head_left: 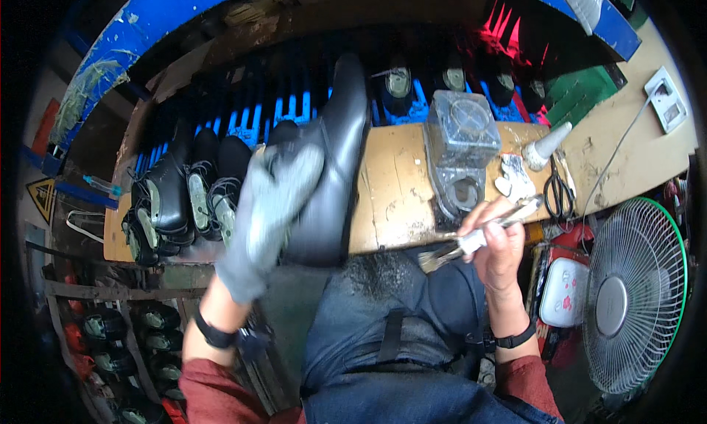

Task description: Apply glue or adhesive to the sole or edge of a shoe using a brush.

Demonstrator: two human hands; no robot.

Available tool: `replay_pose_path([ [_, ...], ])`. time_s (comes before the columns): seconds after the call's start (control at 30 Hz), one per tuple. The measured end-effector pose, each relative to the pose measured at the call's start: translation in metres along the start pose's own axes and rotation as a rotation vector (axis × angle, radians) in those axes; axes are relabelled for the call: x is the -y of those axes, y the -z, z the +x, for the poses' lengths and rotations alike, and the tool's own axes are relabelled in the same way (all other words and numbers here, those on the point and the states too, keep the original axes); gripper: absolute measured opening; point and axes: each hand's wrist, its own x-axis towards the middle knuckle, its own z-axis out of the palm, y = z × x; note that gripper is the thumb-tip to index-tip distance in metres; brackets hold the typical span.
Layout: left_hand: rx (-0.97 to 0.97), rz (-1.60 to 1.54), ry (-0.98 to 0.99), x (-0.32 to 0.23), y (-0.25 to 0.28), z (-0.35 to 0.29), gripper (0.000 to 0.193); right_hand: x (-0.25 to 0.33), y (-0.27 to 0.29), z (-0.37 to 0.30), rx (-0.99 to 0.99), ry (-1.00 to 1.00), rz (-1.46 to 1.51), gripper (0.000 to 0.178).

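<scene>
A tall black leather boot [340, 152] stands out over the front of the workbench, its narrower end pointing away from me. My left hand [276, 192], in a grey glove, lies against the boot's left side. Motion smears its fingers, so their grip is unclear. In my bare right hand [497, 251] is a brush [442, 256] with pale bristles and white wrapping on its handle, its tip pointing left near the bench edge. Just beyond that hand sits a grimy clear plastic container [462, 129] with a round opening [465, 193] at its near end.
Black boots and lace-up shoes [173, 185] crowd the bench's left side. Several more shoes [398, 82] rest on a blue slatted rack. Scissors [560, 192] and a grey-white cone [546, 146] lie at right. A fan [618, 299] stands lower right; shoe racks [110, 336] fill the lower left.
</scene>
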Motion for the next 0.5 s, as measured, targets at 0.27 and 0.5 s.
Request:
replay_pose_path([
  [0.27,0.029,1.152,0.042,0.029,-0.026,0.213,0.076,0.011,0.044,0.008,-0.172,0.046,-0.143,0.019],
  [0.5,-0.097,1.358,-0.177,0.104,-0.054,0.273,0.081,0.017,0.071,0.016,-0.216,0.048,-0.207,0.018],
])
